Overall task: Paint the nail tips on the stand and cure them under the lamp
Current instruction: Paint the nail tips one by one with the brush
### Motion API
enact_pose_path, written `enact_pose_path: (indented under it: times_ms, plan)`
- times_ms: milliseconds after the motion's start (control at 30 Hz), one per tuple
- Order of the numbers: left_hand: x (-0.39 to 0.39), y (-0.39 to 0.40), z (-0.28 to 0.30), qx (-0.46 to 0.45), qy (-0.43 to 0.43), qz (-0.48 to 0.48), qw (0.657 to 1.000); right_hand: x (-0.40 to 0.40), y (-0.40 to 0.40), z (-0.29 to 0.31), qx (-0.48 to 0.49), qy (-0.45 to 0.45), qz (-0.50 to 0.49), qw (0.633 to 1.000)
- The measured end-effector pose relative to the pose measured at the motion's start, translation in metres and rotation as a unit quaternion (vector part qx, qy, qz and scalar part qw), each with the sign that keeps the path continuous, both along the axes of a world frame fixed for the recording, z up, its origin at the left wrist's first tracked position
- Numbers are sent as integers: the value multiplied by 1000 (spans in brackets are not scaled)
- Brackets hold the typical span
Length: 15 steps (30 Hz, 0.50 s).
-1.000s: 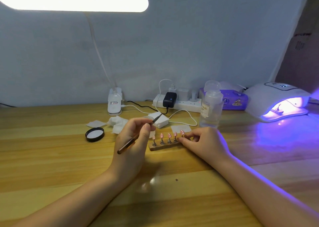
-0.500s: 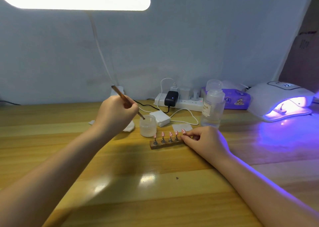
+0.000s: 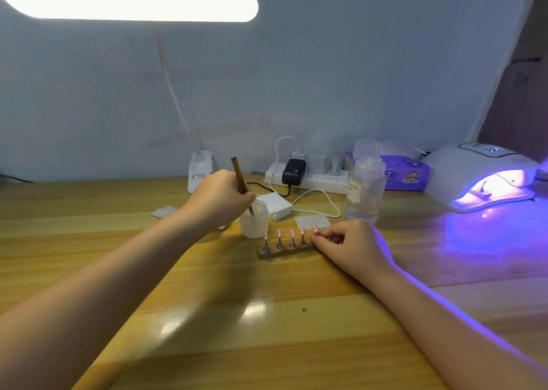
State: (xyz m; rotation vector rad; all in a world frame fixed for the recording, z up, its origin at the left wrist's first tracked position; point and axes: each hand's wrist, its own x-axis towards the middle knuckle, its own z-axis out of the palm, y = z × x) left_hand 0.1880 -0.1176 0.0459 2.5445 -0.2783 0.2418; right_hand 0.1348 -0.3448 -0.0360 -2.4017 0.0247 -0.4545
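Observation:
A small wooden stand (image 3: pixel 281 252) with several pink nail tips (image 3: pixel 292 233) on metal pegs sits mid-table. My right hand (image 3: pixel 350 245) pinches the stand's right end, fingers curled by the rightmost tip. My left hand (image 3: pixel 221 199) grips a brown-handled brush (image 3: pixel 239 177), nearly upright, with its tip dipped into a small frosted jar (image 3: pixel 254 219) just behind the stand. The white curing lamp (image 3: pixel 480 173) glows violet at the far right, with a small holder visible inside its opening.
A clear pump bottle (image 3: pixel 364 186) stands behind my right hand. A power strip (image 3: pixel 314 176) with chargers and cables, a white adapter box (image 3: pixel 274 204), a purple tissue pack (image 3: pixel 406 171) and paper wipes (image 3: pixel 312 221) lie along the back. The desk lamp's clamp (image 3: pixel 200 171) sits behind my left hand.
My left hand swung the brush from the stand out to the left, then brought it upright and dipped its tip into the frosted jar. My right hand stayed on the stand's end.

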Motion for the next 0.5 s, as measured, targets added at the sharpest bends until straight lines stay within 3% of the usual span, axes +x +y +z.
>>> enact_pose_path:
  times_ms: [300,500]
  plan:
    - [-3,7,2,-58,-113,29,991,-3,1,5,7,21,14,1000]
    - [-4,7,-6,-80,-134,26,987,-5,2,7,0,17,18,1000]
